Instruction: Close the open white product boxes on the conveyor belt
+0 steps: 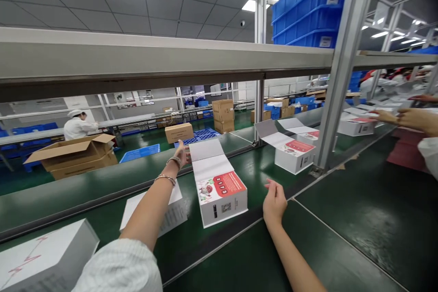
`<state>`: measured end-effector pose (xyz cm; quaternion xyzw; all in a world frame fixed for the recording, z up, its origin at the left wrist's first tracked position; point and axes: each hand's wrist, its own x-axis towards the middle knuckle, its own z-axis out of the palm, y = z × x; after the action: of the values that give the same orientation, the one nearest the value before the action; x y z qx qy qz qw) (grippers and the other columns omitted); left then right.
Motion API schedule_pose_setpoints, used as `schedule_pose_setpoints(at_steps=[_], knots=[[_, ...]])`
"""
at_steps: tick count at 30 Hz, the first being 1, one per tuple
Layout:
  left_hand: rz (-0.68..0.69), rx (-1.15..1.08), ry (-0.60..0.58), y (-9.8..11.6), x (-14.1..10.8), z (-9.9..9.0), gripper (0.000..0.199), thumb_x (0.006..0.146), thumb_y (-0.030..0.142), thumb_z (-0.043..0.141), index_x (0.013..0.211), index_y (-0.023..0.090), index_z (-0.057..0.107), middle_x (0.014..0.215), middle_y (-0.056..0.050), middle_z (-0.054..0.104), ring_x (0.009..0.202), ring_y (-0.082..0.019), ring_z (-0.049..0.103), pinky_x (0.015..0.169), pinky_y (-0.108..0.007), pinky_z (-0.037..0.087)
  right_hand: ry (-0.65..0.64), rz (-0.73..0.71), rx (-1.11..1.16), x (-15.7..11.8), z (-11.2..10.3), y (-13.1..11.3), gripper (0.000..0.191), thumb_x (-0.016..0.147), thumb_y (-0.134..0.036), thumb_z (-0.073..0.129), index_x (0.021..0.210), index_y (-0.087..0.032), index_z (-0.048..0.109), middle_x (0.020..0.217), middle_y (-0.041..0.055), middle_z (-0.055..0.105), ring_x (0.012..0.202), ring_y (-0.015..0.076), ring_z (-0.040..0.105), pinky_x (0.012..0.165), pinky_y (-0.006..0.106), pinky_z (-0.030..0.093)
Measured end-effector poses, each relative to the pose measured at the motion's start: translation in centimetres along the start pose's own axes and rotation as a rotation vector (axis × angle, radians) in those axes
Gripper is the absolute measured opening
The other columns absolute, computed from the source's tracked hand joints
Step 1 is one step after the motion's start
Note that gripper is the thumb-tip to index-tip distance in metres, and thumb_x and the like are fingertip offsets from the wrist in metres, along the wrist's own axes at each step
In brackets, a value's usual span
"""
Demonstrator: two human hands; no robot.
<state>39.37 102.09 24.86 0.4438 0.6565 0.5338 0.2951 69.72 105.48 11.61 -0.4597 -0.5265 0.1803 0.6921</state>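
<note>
On the green conveyor belt a white box [222,191] stands with its long lid flap folded back, showing a red and white printed card on top and a QR code on its front. My left hand [184,154] is at the left edge of its raised flap, fingers stretched upward and apart; whether they touch the flap I cannot tell. To the right of this box, above the belt's near edge, my right hand [274,200] is loosely curled with nothing visible in it. Under my left forearm lies a closed white box [173,212], partly hidden.
Another white box [44,255] is at the lower left. More open boxes [294,157] line the belt to the right, beyond a metal post [342,68]. A co-worker's hands [407,121] reach in at far right. A shelf beam [164,57] crosses above; blue crates [308,9] are stacked on it.
</note>
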Motion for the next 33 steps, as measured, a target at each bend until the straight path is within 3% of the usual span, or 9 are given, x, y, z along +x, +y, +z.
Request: schedule_pose_setpoints(at_steps=[5, 7, 10, 12, 17, 22, 25, 29, 33], knots=[[0.130, 0.047, -0.159, 2.2, -2.0, -0.8, 0.068, 0.084, 0.060, 0.005, 0.103, 0.007, 0.044, 0.095, -0.013, 0.058, 0.083, -0.021, 0.058, 0.072, -0.034, 0.045, -0.041, 0.121, 0.043, 0.5, 0.0, 0.8, 0.042, 0.085, -0.047, 0.028, 0.086, -0.017, 0.058, 0.076, 0.0054, 0.060, 0.073, 0.0190, 0.056, 0.071, 0.028, 0.038], [0.193, 0.117, -0.221, 3.5, -4.3, -1.1, 0.059, 0.083, 0.061, 0.024, 0.089, 0.009, 0.052, 0.093, -0.010, 0.059, 0.089, -0.022, 0.055, 0.076, -0.033, 0.042, -0.071, 0.130, 0.036, 0.4, 0.1, 0.6, 0.045, 0.085, -0.049, 0.027, 0.084, -0.017, 0.058, 0.075, 0.0055, 0.061, 0.071, 0.0191, 0.055, 0.069, 0.028, 0.038], [0.261, 0.300, -0.272, 4.1, -8.5, -0.5, 0.048, 0.056, 0.054, 0.069, 0.080, 0.015, 0.057, 0.085, -0.006, 0.060, 0.086, -0.027, 0.054, 0.078, -0.034, 0.041, -0.088, 0.142, 0.034, 0.1, 0.1, 0.4, 0.049, 0.084, -0.052, 0.025, 0.083, -0.016, 0.058, 0.073, 0.0059, 0.060, 0.070, 0.0192, 0.055, 0.067, 0.027, 0.038], [0.346, 0.582, -0.250, 2.9, -11.5, 0.7, 0.057, 0.049, 0.049, 0.076, 0.093, 0.018, 0.057, 0.082, -0.005, 0.061, 0.082, -0.029, 0.055, 0.077, -0.037, 0.041, -0.110, 0.131, 0.037, -0.1, 0.0, 0.3, 0.049, 0.085, -0.051, 0.025, 0.083, -0.016, 0.058, 0.073, 0.0054, 0.060, 0.070, 0.0188, 0.055, 0.066, 0.027, 0.038], [0.631, 1.169, -0.123, -4.4, -16.5, 4.2, 0.056, 0.079, 0.032, 0.051, 0.130, 0.026, 0.031, 0.130, -0.011, 0.039, 0.117, -0.036, 0.036, 0.091, -0.048, 0.031, -0.169, 0.092, 0.005, -0.3, -0.3, 0.0, 0.050, 0.085, -0.052, 0.024, 0.083, -0.016, 0.059, 0.072, 0.0053, 0.061, 0.068, 0.0183, 0.055, 0.065, 0.026, 0.038], [0.682, 1.272, -0.139, -7.1, -16.8, 2.7, 0.057, 0.080, 0.022, 0.046, 0.133, 0.029, 0.026, 0.139, -0.006, 0.027, 0.124, -0.033, 0.024, 0.097, -0.048, 0.026, -0.211, 0.090, -0.022, -0.4, 0.0, -0.3, 0.048, 0.084, -0.051, 0.027, 0.082, -0.016, 0.060, 0.071, 0.0057, 0.062, 0.068, 0.0194, 0.056, 0.065, 0.028, 0.039], [0.582, 1.249, -0.176, -6.4, -16.3, 0.4, 0.072, 0.072, 0.033, 0.061, 0.133, 0.031, 0.024, 0.139, -0.006, 0.027, 0.120, -0.034, 0.033, 0.094, -0.046, 0.031, -0.450, 0.044, 0.036, -1.3, 0.9, -1.2, 0.042, 0.081, -0.051, 0.038, 0.092, -0.017, 0.060, 0.079, 0.0064, 0.064, 0.075, 0.0205, 0.058, 0.069, 0.029, 0.041], [0.192, 1.120, -0.095, -6.0, -15.9, -1.5, 0.093, 0.058, 0.040, 0.070, 0.136, 0.028, 0.019, 0.140, -0.017, 0.016, 0.104, -0.039, 0.048, 0.082, -0.045, 0.040, -1.026, -0.067, 0.116, -3.5, 1.9, -2.5, 0.048, 0.074, -0.051, 0.050, 0.111, -0.021, 0.056, 0.100, 0.0072, 0.063, 0.093, 0.0234, 0.056, 0.078, 0.033, 0.042], [0.062, 0.901, -0.092, -6.7, -16.1, -2.1, 0.097, 0.055, 0.037, 0.071, 0.136, 0.022, 0.019, 0.124, -0.016, 0.042, 0.100, -0.034, 0.052, 0.083, -0.041, 0.040, -1.254, 0.019, 0.170, -5.2, 2.1, -3.6, 0.048, 0.075, -0.054, 0.050, 0.112, -0.024, 0.057, 0.115, 0.0064, 0.056, 0.107, 0.0258, 0.049, 0.089, 0.038, 0.037]])
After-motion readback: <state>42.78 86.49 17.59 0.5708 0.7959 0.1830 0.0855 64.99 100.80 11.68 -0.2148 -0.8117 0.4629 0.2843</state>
